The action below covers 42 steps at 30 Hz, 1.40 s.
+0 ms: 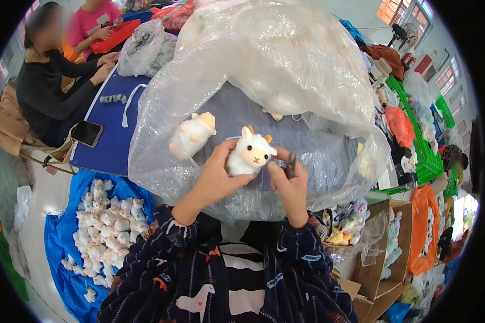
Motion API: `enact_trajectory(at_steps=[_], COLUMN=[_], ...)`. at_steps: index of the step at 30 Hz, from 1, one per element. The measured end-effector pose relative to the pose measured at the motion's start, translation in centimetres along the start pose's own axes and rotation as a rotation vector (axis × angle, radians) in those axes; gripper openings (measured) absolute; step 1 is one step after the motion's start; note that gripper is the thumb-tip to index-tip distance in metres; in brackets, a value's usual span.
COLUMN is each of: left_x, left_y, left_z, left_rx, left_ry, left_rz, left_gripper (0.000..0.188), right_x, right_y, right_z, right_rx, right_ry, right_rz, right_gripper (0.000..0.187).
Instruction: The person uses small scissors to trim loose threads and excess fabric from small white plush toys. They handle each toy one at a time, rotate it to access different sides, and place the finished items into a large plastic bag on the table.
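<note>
My left hand is closed around a small white plush goat with orange horns and a cream face, its face turned up toward me. On its other side is my right hand, fingers bent around a small dark metal tool whose kind is mostly hidden. The right fingertips come close to the goat's ear; whether they touch it I cannot tell. Left of my hands, a second white plush animal lies on the clear plastic sheet. Part of another plush peeks from under the plastic's edge.
A big clear plastic bag bulges over the blue table. At lower left, a blue sack holds several white plush toys. A phone lies near a seated co-worker. Cardboard box and green crate stand right.
</note>
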<state>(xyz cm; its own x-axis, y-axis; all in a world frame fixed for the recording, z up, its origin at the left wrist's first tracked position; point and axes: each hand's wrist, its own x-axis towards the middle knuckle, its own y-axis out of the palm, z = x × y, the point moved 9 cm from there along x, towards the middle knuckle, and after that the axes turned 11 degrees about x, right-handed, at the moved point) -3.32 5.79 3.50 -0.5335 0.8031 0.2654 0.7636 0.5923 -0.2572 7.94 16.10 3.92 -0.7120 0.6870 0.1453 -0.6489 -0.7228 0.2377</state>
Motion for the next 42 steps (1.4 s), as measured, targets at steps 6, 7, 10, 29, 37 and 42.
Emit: enact_trajectory(at_steps=[6,7,10,29,37,42], left_x=[-0.1,0.0,0.1,2.4,-0.4,1.6], left_y=[-0.5,-0.5,-0.5,-2.3,-2.6,-3.0], left_z=[0.6,0.7,0.9,5.2,-0.9,-0.2], left_rx=[0.049,-0.005,-0.010,0.105,0.445,0.368], left_ry=[0.022,0.009,0.015,-0.199,0.359,0.263], left_rz=[0.085,0.110,0.070,-0.099,-0.274,-0.245], left_gripper=[0.053,0.050,0.043,0.030,0.020,0.014], right_x=[0.3,0.4,0.6,0.2,2.5,3.0], right_y=[0.6,0.8,0.9,2.9,2.3,2.0], right_z=[-0.4,-0.4,-0.3,-1.0,-2.0,-2.2], right_rx=[-0.027,-0.031,-0.051,-0.499,-0.180,-0.099], right_ry=[0.007,0.024,0.002,-0.329,-0.006,-0.015], right_rz=[0.040,0.054,0.058,-0.009,0.043,0.069], right_gripper=[0.034,0.034,0.034,0.017,0.018,0.022])
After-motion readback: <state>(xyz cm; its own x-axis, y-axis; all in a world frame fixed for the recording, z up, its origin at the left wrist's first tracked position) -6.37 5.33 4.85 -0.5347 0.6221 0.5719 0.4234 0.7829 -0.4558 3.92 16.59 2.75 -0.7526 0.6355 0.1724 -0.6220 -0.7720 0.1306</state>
